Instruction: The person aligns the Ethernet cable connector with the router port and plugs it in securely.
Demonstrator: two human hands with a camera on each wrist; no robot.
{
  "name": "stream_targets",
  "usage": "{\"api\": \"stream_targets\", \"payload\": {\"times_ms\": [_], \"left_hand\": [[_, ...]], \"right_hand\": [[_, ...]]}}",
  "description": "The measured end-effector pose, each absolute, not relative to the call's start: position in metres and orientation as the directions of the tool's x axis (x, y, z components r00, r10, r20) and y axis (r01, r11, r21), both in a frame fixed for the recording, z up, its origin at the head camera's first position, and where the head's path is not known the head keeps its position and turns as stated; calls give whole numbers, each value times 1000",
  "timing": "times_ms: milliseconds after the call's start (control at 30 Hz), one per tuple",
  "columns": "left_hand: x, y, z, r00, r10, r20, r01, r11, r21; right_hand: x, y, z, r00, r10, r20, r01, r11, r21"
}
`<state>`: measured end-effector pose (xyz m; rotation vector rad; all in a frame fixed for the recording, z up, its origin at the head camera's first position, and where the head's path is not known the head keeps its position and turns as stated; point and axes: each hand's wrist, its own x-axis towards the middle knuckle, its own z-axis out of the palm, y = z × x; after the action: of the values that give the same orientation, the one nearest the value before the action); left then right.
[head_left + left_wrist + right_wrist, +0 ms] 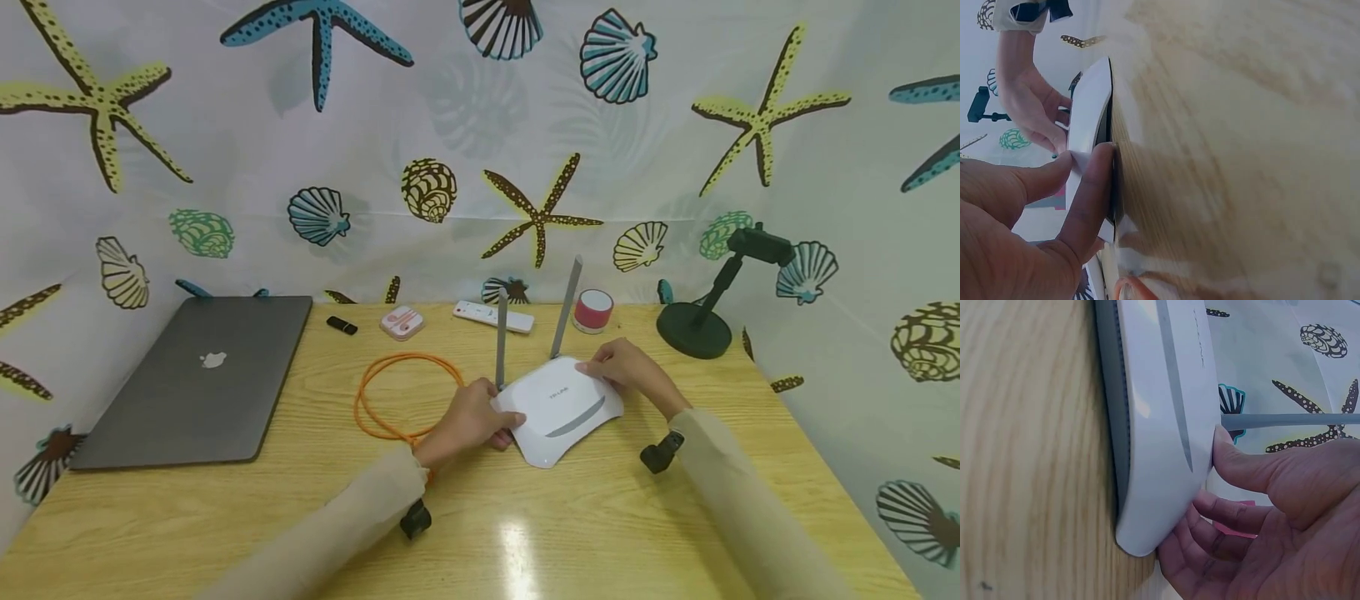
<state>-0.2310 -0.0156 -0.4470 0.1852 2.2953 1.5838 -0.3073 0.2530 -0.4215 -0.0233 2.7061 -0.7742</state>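
A white router (558, 408) with two grey antennas stands at the middle right of the wooden table, turned slightly askew. My left hand (472, 417) grips its left edge, thumb on top and fingers at the underside; the left wrist view shows this pinch on the router (1090, 106) close up. At the opposite edge my right hand (626, 371) holds the router, its thumb over the top. In the right wrist view the fingers of the right hand (1260, 512) curl against the router's side (1166, 456). The antennas point upward from the back edge.
A coiled orange cable (367, 392) lies left of the router, partly behind my left forearm. Farther left is a closed laptop (210, 392). Along the back are a black USB stick (342, 325), an earphone case (402, 322), a white remote (480, 313), a red speaker (593, 312) and a black stand (693, 329).
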Motion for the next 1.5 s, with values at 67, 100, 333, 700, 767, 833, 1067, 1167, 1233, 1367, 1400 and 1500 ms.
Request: {"api": "stream_targets", "payload": {"times_ms": [67, 100, 333, 700, 767, 833, 1067, 1167, 1233, 1367, 1400, 1500], "left_hand": [[-228, -14, -447, -928, 309, -206, -91, 350, 932], [-227, -13, -447, -927, 315, -204, -89, 343, 935], [-218, -11, -446, -919, 347, -190, -75, 319, 945], [-218, -34, -439, -883, 427, -193, -15, 387, 922], [-226, -44, -434, -886, 422, -192, 14, 438, 899], [-236, -53, -429, -901, 393, -185, 22, 466, 884], [-283, -61, -424, -937, 304, -172, -19, 447, 894], [-300, -49, -430, -925, 334, -183, -33, 409, 912], [-308, -41, -434, -915, 362, -181, -29, 389, 921], [-319, -27, -441, -887, 424, -180, -29, 338, 941], [-319, -24, -441, -881, 437, -181, -27, 335, 942], [-319, -18, -440, -852, 489, -186, -5, 348, 937]], "right_hand": [[-310, 253, -422, -950, -113, -292, 58, 853, -519], [-310, 253, -423, -952, -115, -285, 52, 854, -518], [-312, 247, -422, -964, -133, -230, 11, 845, -535], [-305, 242, -427, -997, -42, -62, 4, 799, -601], [-296, 247, -423, -999, -34, -1, -27, 817, -576], [-286, 252, -414, -999, -34, 3, -30, 846, -532], [-262, 267, -399, -951, -82, -299, 83, 862, -500], [-255, 268, -403, -903, -120, -413, 151, 810, -567], [-250, 266, -406, -887, -134, -442, 184, 775, -605], [-245, 263, -412, -885, -136, -445, 214, 731, -648], [-245, 261, -413, -886, -132, -445, 217, 729, -649], [-246, 258, -419, -890, -119, -440, 218, 735, -642]]}}
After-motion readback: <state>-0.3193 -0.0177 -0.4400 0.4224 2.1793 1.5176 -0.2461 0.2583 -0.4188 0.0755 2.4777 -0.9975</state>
